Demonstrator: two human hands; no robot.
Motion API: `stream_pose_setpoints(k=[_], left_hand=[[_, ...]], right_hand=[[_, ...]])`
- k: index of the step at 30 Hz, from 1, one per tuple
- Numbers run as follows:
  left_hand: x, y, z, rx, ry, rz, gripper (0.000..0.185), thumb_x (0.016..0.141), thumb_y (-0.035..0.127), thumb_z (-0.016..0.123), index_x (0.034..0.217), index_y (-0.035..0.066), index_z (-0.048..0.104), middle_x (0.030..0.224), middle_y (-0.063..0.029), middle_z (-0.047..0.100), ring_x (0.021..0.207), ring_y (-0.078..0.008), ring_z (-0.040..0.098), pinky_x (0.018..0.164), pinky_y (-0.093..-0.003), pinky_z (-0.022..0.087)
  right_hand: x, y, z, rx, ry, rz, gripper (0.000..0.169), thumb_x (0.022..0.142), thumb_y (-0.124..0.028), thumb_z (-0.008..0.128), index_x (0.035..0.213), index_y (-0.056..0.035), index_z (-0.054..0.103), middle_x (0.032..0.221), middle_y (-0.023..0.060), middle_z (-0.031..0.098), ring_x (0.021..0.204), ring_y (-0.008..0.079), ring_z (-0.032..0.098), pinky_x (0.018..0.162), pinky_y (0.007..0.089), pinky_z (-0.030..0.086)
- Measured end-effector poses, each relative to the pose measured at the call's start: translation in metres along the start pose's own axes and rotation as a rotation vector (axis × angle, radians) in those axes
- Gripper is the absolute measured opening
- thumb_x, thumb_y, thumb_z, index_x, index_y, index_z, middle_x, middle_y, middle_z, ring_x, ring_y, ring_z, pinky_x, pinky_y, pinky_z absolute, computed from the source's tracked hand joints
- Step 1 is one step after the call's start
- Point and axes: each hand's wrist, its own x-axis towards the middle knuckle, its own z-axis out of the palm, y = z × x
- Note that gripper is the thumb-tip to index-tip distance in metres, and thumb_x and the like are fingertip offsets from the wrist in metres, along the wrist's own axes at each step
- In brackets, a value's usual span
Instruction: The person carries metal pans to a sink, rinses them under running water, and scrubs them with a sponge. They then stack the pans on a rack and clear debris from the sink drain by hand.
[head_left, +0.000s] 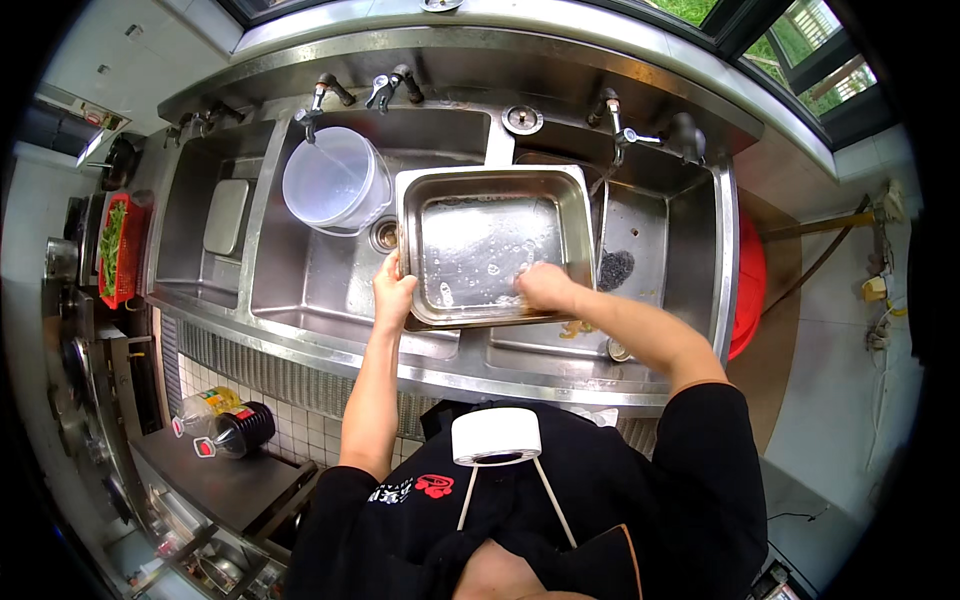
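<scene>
A rectangular stainless-steel pan (491, 247) with a wet, sudsy bottom rests across the divider between two sink basins. My left hand (394, 292) grips its left rim, thumb on the near side. Inside the pan, near its lower right corner, my right hand (545, 287) is pressed to the bottom with curled fingers. Motion blurs it, and whether anything is under those fingers is hidden. A dark mesh scouring pad (616, 270) lies in the right basin, just beyond the pan's edge.
Water runs from a tap (309, 116) into a translucent plastic bucket (330, 180) in the middle basin (289, 281). Another tap (619, 135) runs behind the pan into the right basin (690, 225). A rectangular metal lid or pan (227, 217) sits in the left basin. Food scraps (576, 328) lie near the pan.
</scene>
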Motion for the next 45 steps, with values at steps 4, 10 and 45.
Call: stream_pose_setpoints(k=[4,10,45], left_hand=[[-0.009,-0.009,0.022,0.024,-0.004,0.002,0.053,0.067,-0.015,0.041,0.119,-0.005,0.048,0.100,-0.0062,0.060,0.084,-0.0126,0.059,0.076,-0.0225,0.047],[-0.022,-0.017,0.031,0.065,-0.015,-0.004,0.052,0.067,-0.012,0.043,0.119,-0.006,0.047,0.100,-0.0056,0.059,0.087,-0.0108,0.056,0.076,-0.0211,0.044],[0.010,0.046,0.011,0.469,-0.099,0.049,0.046,0.067,-0.009,0.045,0.111,-0.003,0.055,0.083,-0.0081,0.065,0.073,-0.0103,0.057,0.067,-0.0245,0.045]], right_hand=[[0.040,-0.073,-0.007,0.465,0.390,-0.129,0.012,0.068,-0.017,0.061,0.073,-0.0065,0.060,0.083,0.0154,0.058,0.082,0.0335,0.059,0.072,0.0420,0.048],[0.101,-0.041,-0.038,-0.044,0.819,-0.208,0.007,0.076,-0.015,0.053,0.078,-0.0102,0.058,0.086,0.0072,0.052,0.090,0.0242,0.051,0.073,0.0397,0.043],[0.019,0.100,-0.074,-0.810,-0.005,-0.581,0.013,0.071,-0.026,0.059,0.071,-0.0179,0.069,0.093,-0.0041,0.059,0.099,0.0153,0.047,0.086,0.0343,0.034]])
